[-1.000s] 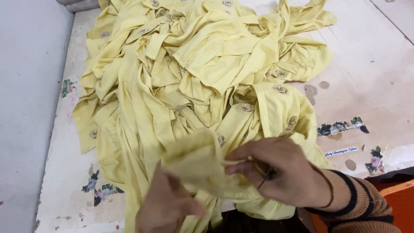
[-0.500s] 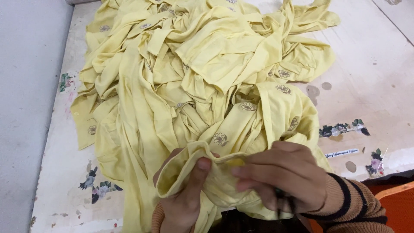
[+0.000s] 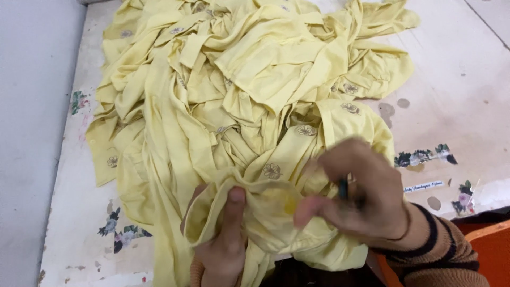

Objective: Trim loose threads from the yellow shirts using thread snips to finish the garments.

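**A:** I am looking down through the head camera. The left hand (image 3: 223,250) is gripping a fold of yellow fabric (image 3: 265,212) at the bottom centre of the view, the thumb lying on top of the cloth and the fingers hidden beneath it.

**B:** And the other hand, as you are seeing it?

**A:** The right hand (image 3: 356,199) is hovering over the same fold, just to its right, and is blurring in the picture. Its fingers are curling together around a small dark tool (image 3: 344,188); the fingertips are touching the cloth's edge. I cannot tell what kind of tool it is.

**B:** Where is the fold lying relative to the rest?

**A:** It is sitting between the two hands, at the near end of a large heap of yellow garments (image 3: 239,95) that is spreading away across the white table (image 3: 457,95). A small embroidered flower (image 3: 272,170) is showing just above the held fold.

**B:** Anything beside the heap?

**A:** Flower stickers (image 3: 425,156) are lying on the table to the right, near the striped sleeve (image 3: 430,250).
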